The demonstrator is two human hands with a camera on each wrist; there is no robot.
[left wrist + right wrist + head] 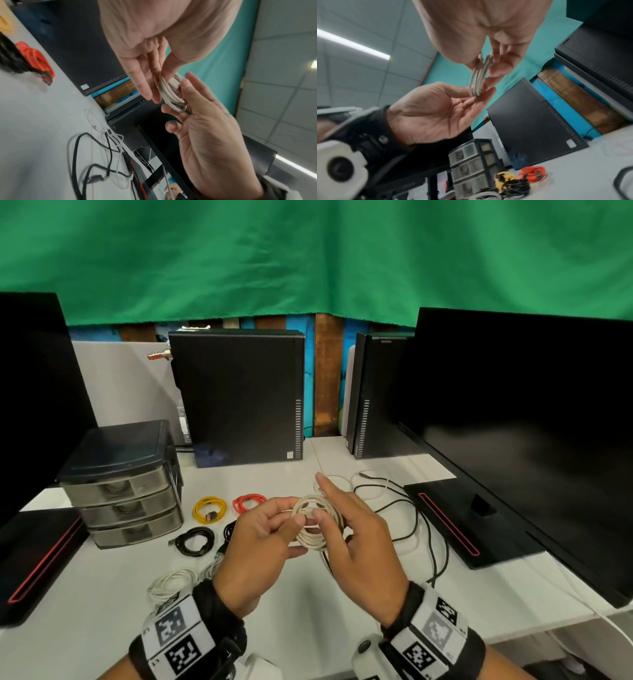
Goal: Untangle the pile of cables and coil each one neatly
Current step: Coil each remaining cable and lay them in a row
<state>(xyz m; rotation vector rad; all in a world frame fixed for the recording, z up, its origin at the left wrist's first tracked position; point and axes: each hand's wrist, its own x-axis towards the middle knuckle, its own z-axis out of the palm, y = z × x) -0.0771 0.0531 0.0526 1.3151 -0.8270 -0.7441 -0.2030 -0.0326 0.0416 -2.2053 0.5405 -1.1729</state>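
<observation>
Now cream cable coil (317, 525) between both grips: left hand (260, 546) pinching, right hand (356, 539) thumb-pinching, fingers spread.

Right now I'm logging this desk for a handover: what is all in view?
Beige cable coil: 1, held above the desk between both hands.
Yellow coil: 1, desk, left of the red coil.
Red coil: 1, behind the left hand.
Black coils: 2, in front of the yellow coil.
White coil: 1, near edge, left.
Loose cables: black and white, tangled, right.
Drawer unit: 1, grey, left.
Computer towers: 2, black, rear.
Monitors: 2, black, at the sides.
Left hand: pinches the coil.
Right hand: grips the coil, forefinger straight.
</observation>
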